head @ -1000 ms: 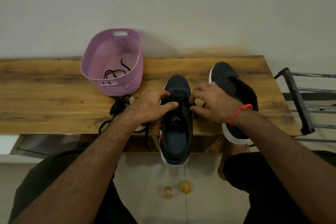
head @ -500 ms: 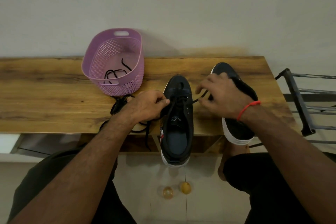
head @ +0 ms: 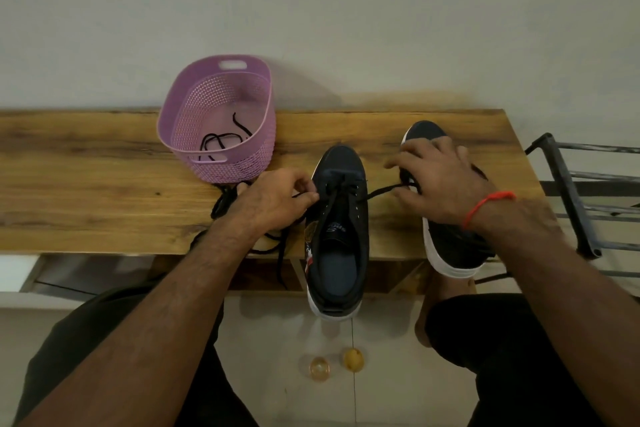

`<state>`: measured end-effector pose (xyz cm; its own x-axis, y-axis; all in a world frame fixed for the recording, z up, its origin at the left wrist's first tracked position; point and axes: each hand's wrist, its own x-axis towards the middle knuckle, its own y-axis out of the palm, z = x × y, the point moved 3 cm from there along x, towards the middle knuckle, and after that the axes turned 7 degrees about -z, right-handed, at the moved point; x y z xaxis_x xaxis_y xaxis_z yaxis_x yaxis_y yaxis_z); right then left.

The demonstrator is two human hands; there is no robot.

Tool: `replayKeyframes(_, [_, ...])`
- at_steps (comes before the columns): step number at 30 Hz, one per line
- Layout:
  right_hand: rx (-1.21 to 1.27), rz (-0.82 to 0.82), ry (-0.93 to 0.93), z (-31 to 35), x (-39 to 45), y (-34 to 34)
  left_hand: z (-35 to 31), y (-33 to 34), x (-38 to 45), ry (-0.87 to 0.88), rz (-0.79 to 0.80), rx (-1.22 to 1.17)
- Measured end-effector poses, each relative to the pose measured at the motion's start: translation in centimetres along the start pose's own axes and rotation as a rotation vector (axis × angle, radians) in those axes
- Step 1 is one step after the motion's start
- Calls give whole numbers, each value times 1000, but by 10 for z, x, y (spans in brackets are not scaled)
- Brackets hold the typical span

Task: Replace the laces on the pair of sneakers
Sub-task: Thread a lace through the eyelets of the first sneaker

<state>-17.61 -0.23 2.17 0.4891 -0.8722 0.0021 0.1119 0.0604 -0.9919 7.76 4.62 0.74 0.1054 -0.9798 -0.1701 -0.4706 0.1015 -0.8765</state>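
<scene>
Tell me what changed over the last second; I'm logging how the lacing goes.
Both hands started together over the near sneaker's lowest eyelets. The right hand moved out to the right, drawing the black lace taut across, and now lies over the second sneaker. The left hand pinches the other lace end at the sneaker's left side. Sneakers, purple basket and bench stayed put.

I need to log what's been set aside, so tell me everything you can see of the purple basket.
The purple basket is an oval tub of perforated plastic, as it looks, with a slot handle cut in each end. It stands upright at the back of the wooden bench, against the wall, beyond the left hand and apart from the sneaker being laced. A loose black lace lies coiled on its floor. A tangle of black laces lies at its front wall.
</scene>
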Motion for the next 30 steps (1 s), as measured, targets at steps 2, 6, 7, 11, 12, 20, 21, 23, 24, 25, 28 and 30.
replayKeyframes(2, [84, -44, -88, 23, -1, 4, -5, 2, -1, 30, 7, -16])
replayKeyframes(6, [95, -62, -145, 45, 2, 21, -8, 8, -1, 41, 1, 8])
replayKeyframes(7, [118, -56, -151, 45, 3, 21, -7, 9, -1, 40, -4, 16])
replayKeyframes(11, [79, 184, -95, 21, 4, 17, -2, 8, -1, 26, -46, 76])
replayKeyframes(12, [103, 248, -44, 14, 4, 15, -1, 8, -1, 24, -40, 78])
replayKeyframes(20, [293, 74, -76, 28, 4, 20, -4, 14, 2, 42, -30, -7])
replayKeyframes(21, [284, 57, -103, 34, 3, 23, -5, 15, 3, 50, -46, -2])
replayKeyframes(23, [283, 44, -130, 41, 4, 26, -6, 15, 2, 49, -66, 13])
replayKeyframes(24, [285, 55, -133, 41, 4, 26, -5, 15, 2, 39, -73, 29])
replayKeyframes(25, [277, 89, -132, 38, 5, 24, -4, 14, 2, 24, -77, 49])
replayKeyframes(28, [258, 254, -55, 21, 5, 18, -2, 14, 1, -6, -54, 88])
replayKeyframes(30, [269, 250, -36, 16, 4, 18, -2, 15, 1, -5, -15, 45])
